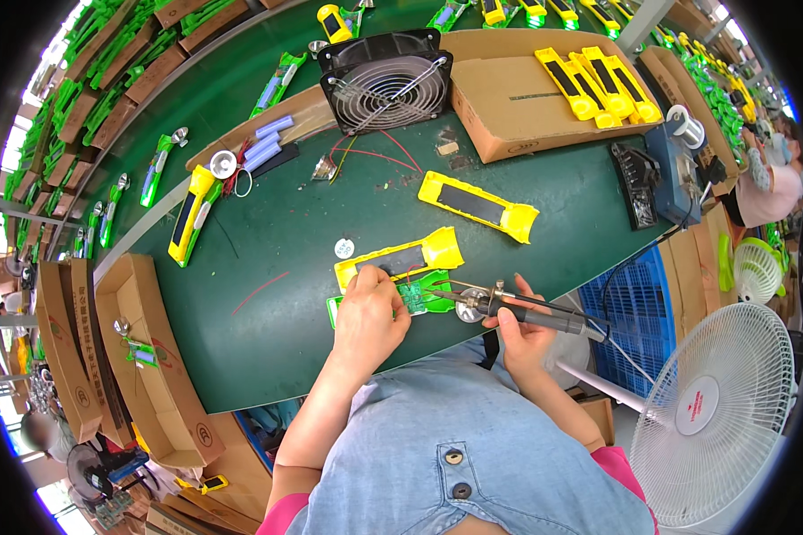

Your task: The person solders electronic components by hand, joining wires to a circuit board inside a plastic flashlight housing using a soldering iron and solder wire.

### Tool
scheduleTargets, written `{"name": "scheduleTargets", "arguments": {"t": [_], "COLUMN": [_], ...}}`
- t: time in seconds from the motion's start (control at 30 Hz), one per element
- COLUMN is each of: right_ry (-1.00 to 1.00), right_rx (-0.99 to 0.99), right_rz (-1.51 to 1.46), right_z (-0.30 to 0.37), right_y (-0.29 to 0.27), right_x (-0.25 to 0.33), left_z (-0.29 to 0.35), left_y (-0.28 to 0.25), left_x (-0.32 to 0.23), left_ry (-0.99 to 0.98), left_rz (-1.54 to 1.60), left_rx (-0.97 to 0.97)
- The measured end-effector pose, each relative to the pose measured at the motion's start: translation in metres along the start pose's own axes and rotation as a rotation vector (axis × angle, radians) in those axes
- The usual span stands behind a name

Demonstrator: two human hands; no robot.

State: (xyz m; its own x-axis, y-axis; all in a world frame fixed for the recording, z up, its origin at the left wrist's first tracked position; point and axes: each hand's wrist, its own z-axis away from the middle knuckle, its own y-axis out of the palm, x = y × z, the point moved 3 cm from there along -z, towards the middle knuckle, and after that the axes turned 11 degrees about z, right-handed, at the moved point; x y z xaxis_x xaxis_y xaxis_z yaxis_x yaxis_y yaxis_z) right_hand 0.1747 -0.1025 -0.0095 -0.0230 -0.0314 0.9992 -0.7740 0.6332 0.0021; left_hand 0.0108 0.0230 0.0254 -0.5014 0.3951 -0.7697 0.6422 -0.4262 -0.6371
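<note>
My right hand (pixel 522 334) grips a soldering iron (pixel 544 318) by its dark handle. The iron's tip points left, over the green circuit board (pixel 410 297) inside an open green lamp housing (pixel 437 303). A round silver reflector (pixel 471 306) sits at the housing's right end, partly behind the iron. My left hand (pixel 370 316) is closed, its fingertips pinched over the housing's left part. What those fingers pinch is hidden. Just beyond lies a yellow shell (pixel 437 247), touching the housing, with thin red wire near its middle. Farther right, another yellow shell (pixel 477 207) rests on the green table.
A black fan (pixel 388 85) stands at the back, near blue cylindrical cells (pixel 263 147). Stacked yellow shells (pixel 598 85) lie on a cardboard box (pixel 517 98). Solder wire (pixel 685 127) tops a blue soldering station (pixel 674 169). A white fan (pixel 714 410) stands at right.
</note>
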Motion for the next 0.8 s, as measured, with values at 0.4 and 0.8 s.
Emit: {"name": "scheduleTargets", "arguments": {"t": [0.4,0.8], "right_ry": [-0.065,0.231], "right_rx": [0.010,-0.004], "right_rz": [0.007,-0.203], "right_z": [0.000,0.005], "right_y": [-0.003,0.009], "right_x": [-0.002,0.002], "left_z": [-0.004,0.078], "left_y": [-0.022,-0.019], "left_x": [-0.004,0.026], "left_ry": [-0.102,0.438], "left_rz": [0.228,-0.581], "left_rx": [0.066,-0.370]}}
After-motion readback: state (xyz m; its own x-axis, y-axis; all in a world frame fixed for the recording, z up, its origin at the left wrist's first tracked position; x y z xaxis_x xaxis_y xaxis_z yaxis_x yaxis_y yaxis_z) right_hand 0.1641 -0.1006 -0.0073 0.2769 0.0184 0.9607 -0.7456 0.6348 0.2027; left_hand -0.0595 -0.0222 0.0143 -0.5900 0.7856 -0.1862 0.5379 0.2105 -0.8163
